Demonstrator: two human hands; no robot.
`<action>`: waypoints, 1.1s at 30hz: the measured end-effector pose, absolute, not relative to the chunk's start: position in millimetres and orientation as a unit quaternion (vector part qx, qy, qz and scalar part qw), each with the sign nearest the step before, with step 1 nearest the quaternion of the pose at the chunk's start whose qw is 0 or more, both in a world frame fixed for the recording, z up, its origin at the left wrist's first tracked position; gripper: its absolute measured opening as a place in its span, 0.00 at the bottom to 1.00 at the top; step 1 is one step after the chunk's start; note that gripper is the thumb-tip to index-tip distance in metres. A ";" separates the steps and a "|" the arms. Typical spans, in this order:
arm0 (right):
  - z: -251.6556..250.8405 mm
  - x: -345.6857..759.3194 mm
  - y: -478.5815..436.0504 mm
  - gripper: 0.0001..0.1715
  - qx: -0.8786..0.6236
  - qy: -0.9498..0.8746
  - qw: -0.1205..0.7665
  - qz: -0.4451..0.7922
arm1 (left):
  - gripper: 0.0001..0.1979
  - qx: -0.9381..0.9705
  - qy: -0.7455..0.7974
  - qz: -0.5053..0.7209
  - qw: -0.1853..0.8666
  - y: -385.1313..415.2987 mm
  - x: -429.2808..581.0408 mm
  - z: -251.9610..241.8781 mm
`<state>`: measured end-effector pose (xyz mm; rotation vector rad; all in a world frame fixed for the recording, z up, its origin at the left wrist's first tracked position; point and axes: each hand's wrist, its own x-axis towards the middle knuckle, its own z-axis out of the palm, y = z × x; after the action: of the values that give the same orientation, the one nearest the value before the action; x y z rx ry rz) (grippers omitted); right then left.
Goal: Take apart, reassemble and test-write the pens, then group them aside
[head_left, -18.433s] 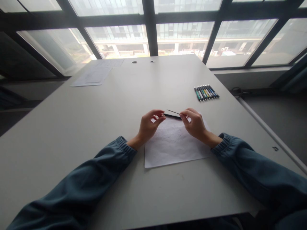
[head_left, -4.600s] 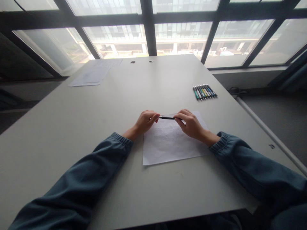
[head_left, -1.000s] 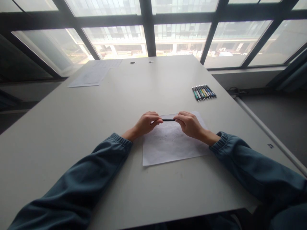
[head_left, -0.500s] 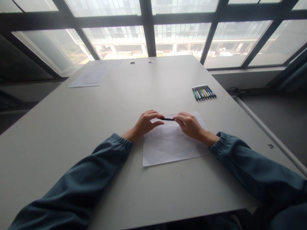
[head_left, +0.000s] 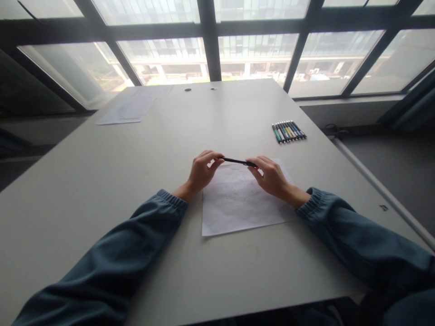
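A slim black pen (head_left: 235,161) is held between the two hands over the far edge of a white, faintly marked paper sheet (head_left: 243,208). Its one end is pinched by the thumb and fingers of the left hand (head_left: 200,172); its other end is gripped likewise by the right hand (head_left: 271,175) — the middle of the barrel is left uncovered, and a slight slant down toward the right hand is seen. Both wrists are covered by dark blue sleeves (head_left: 340,222) with gathered cuffs. The sheet is laid on a broad white table (head_left: 102,190). Farther off, beyond the right hand, a neat row of pens with coloured barrels (head_left: 289,132) is set side by side — green, white, yellow and blue are shown. At the far left, thin white papers (head_left: 127,108) are spread near the dark-framed window (head_left: 163,59).
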<state>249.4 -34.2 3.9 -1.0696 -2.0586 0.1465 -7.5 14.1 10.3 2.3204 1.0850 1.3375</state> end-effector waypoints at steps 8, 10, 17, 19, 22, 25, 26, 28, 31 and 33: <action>-0.7 251.9 -31.4 0.18 -0.423 -0.806 0.411 0.048 | 0.18 0.781 0.388 0.473 0.124 12.3 -7.9 14.8; -1.3 252.0 -31.4 0.17 -0.432 -0.798 0.416 0.053 | 0.20 0.780 0.390 0.472 0.126 12.1 -8.5 15.1; 2.9 251.0 -32.7 0.13 -0.425 -0.807 0.409 0.032 | 0.23 0.778 0.389 0.478 0.122 11.2 -9.4 15.4; 2.9 251.0 -33.0 0.14 -0.428 -0.808 0.403 0.032 | 0.24 0.776 0.395 0.477 0.118 11.0 -9.5 15.6; 1.8 251.2 -33.2 0.16 -0.433 -0.808 0.398 0.035 | 0.25 0.772 0.408 0.472 0.118 11.0 -9.7 15.1; 0.6 251.6 -32.5 0.17 -0.431 -0.807 0.402 0.038 | 0.26 0.770 0.412 0.472 0.125 11.4 -10.3 13.9; 0.3 251.7 -32.1 0.17 -0.428 -0.807 0.403 0.040 | 0.27 0.769 0.411 0.473 0.126 11.6 -10.5 13.4; -0.3 252.0 -31.3 0.18 -0.419 -0.811 0.406 0.046 | 0.28 0.765 0.411 0.479 0.126 11.8 -10.9 12.7; -0.9 252.1 -30.6 0.20 -0.412 -0.812 0.409 0.061 | 0.28 0.760 0.411 0.487 0.128 11.9 -10.8 12.1; -1.0 251.8 -30.7 0.19 -0.418 -0.806 0.414 0.066 | 0.27 0.755 0.414 0.491 0.130 11.8 -10.5 11.8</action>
<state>251.8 -30.7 -1.0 -1.0499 -2.0270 0.1668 -10.5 11.8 11.8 2.1947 1.2023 1.4271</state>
